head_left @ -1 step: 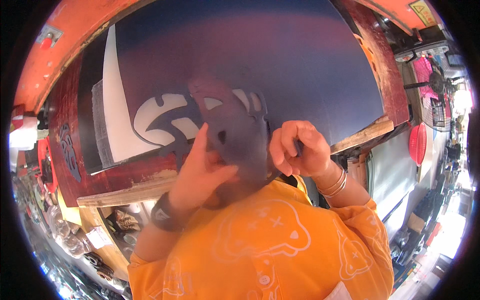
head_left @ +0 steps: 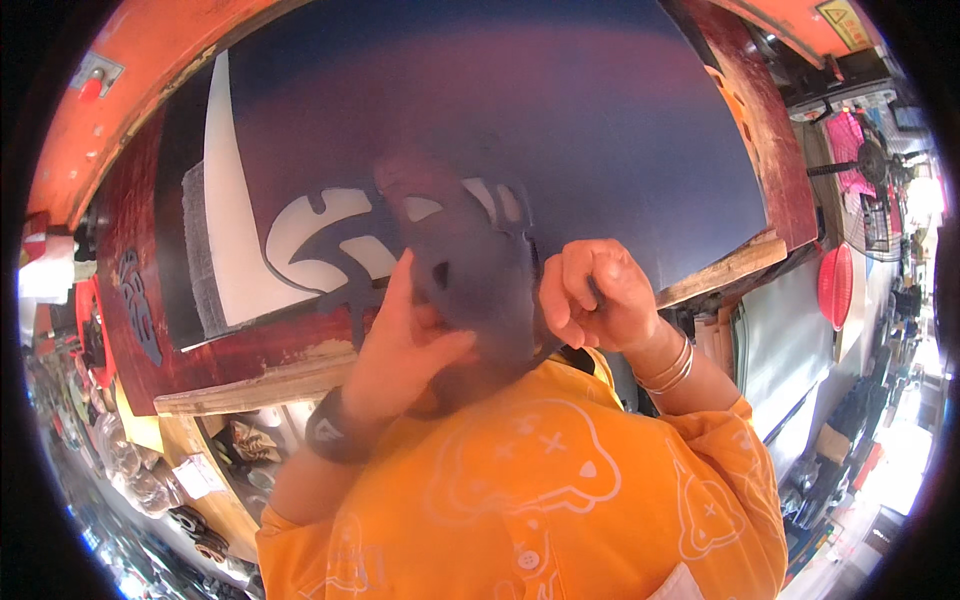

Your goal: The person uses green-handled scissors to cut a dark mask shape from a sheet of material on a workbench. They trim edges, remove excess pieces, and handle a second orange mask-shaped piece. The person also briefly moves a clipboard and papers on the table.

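Note:
A large dark navy sheet (head_left: 620,150) covers most of the table. Its near-left part has curved cut-outs, through which a white layer (head_left: 300,235) shows. Close to my body, a blurred dark cut section (head_left: 490,285) reaches past the table's front edge. My left hand (head_left: 395,345) is at this section's left side, index finger stretched forward and thumb spread over the dark material. To the right of the section, my right hand (head_left: 600,295) has its fingers curled together. Something small and dark shows between them, too little of it to name.
A separate dark cut-out piece (head_left: 138,305) lies on the red tabletop (head_left: 185,370) at the left. Worn wooden edging (head_left: 250,390) runs along the table's front. Orange machine panels (head_left: 130,60) frame the far side. A fan (head_left: 875,165) and a red basket (head_left: 836,288) stand right.

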Tool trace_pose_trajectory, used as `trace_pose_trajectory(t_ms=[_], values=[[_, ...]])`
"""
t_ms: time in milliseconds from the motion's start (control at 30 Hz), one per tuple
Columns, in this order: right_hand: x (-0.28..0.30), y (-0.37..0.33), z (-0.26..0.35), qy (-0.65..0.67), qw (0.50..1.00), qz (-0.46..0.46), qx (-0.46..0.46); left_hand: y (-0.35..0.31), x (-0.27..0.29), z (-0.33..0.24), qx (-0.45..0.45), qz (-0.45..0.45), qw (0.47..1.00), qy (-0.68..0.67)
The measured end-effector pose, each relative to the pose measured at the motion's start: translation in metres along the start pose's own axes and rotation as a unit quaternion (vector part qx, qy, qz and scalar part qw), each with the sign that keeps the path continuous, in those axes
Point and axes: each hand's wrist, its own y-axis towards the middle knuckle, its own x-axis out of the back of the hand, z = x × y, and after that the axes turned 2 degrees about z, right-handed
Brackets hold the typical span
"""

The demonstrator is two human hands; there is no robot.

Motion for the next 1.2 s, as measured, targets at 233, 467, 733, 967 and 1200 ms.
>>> trace_pose_trajectory(t_ms=[233, 467, 733, 967, 1200], values=[[0.003, -0.003, 0.023, -0.02, 0.981, -0.125, -0.145, 0.004, -0.021, 0.032, 0.094, 0.009, 0.96, -0.265], [-0.005, 0.001, 0.024, -0.699, 0.711, -0.074, -0.007, 0.021, -0.022, 0.036, 0.047, -0.008, 0.969, -0.241], [-0.004, 0.02, 0.01, -0.812, 0.584, 0.006, 0.021, 0.034, -0.012, 0.028, -0.015, 0.013, 0.969, -0.245], [-0.001, 0.02, 0.008, -0.782, 0.622, -0.004, 0.042, 0.035, -0.017, 0.033, -0.074, -0.052, 0.986, -0.139], [-0.001, 0.015, 0.023, -0.766, 0.643, -0.014, -0.018, 0.029, -0.018, 0.036, -0.066, -0.042, 0.982, -0.173]])
